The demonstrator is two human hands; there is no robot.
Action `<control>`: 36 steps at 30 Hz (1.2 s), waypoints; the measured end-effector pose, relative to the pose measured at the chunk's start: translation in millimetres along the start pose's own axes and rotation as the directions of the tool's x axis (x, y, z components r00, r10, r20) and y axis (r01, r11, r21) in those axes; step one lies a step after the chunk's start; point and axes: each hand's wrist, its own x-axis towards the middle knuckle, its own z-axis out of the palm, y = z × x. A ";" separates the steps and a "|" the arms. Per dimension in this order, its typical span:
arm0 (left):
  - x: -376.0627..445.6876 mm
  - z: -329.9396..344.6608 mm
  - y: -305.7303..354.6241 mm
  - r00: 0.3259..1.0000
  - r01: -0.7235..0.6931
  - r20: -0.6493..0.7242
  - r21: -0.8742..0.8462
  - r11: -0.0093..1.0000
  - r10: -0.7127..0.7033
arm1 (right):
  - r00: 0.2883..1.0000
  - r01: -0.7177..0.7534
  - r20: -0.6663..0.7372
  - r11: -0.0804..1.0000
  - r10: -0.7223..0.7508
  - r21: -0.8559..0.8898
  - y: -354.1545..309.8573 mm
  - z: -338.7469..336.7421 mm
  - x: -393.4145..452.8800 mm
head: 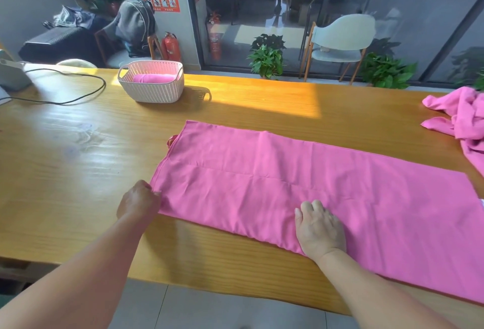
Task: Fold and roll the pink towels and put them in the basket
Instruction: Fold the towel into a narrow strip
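On the wooden table point(78, 150), a pink towel point(301, 187) is lying flat as a long folded strip, smooth, with faint creases crossing it. Left hand point(138, 201) is pinching its near left corner, fingers curled. Right hand point(319, 226) is pressing flat on the near edge, fingers straight and together. Farther back, a white woven basket point(152, 90) is holding one rolled pink towel point(153, 78). More crumpled pink towels point(461, 116) are lying at far right.

Left hand point(138, 201) pinches near-left corner of flat pink towel point(301, 184); right hand point(320, 226) presses it flat
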 end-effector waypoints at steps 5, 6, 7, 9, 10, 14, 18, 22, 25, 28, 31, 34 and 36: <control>0.8 -2.7 -0.6 0.998 -0.046 0.057 0.095 0.994 0.041 | 0.991 -0.014 0.128 0.995 0.026 -0.096 -0.8 -2.6 2.7; 0.1 -3.2 -0.5 0.998 -0.052 0.049 0.099 0.994 0.048 | 0.990 -0.012 0.138 0.995 0.026 -0.102 -1.4 -3.6 2.6; 0.6 -3.1 -0.9 0.998 -0.057 0.039 0.096 0.994 0.053 | 0.989 -0.009 0.147 0.994 0.025 -0.107 -1.9 -4.5 2.8; 0.3 -3.2 -1.5 0.999 -0.041 0.014 0.073 0.997 0.040 | 0.986 -0.003 0.166 0.994 0.022 -0.110 -2.3 -5.7 2.9; 0.3 -3.6 -1.5 0.999 -0.034 0.007 0.061 0.998 0.033 | 0.985 -0.004 0.172 0.994 0.023 -0.112 -2.6 -6.5 3.2; 3.0 -4.0 -2.5 1.000 -0.013 0.002 -0.010 1.000 0.013 | 0.983 -0.001 0.185 0.995 0.020 -0.103 -3.4 -8.3 3.4; 6.7 -5.7 -3.6 0.999 0.032 -0.003 -0.136 0.990 -0.032 | 0.983 0.002 0.185 0.995 0.016 -0.096 -3.7 -9.8 3.1; 11.4 -7.1 -14.3 1.000 0.000 -0.015 -0.157 0.988 -0.002 | 0.985 0.007 0.172 0.995 0.011 -0.103 -2.7 -9.4 1.7; 13.4 -6.2 -27.0 0.996 0.015 -0.085 -0.152 0.988 -0.028 | 0.985 0.019 0.172 0.994 0.001 -0.112 -1.2 -8.9 0.6; 13.2 1.6 -28.4 0.996 0.023 -0.077 -0.165 0.986 -0.036 | 0.983 0.018 0.183 0.992 0.005 -0.124 -3.1 -10.4 2.7; 14.4 6.1 -28.6 0.996 -0.034 -0.082 -0.115 0.993 0.025 | 0.984 0.017 0.178 0.989 0.009 -0.146 -12.0 -12.1 5.2; 16.4 7.5 -31.5 0.993 -0.085 -0.093 -0.068 0.994 0.078 | 0.995 0.096 0.037 0.993 -0.093 -0.074 -38.6 -16.6 15.8; 13.9 5.8 -31.6 0.992 -0.088 -0.087 0.000 0.996 0.088 | 0.970 0.229 0.076 0.973 -0.231 0.031 -65.7 -15.3 24.8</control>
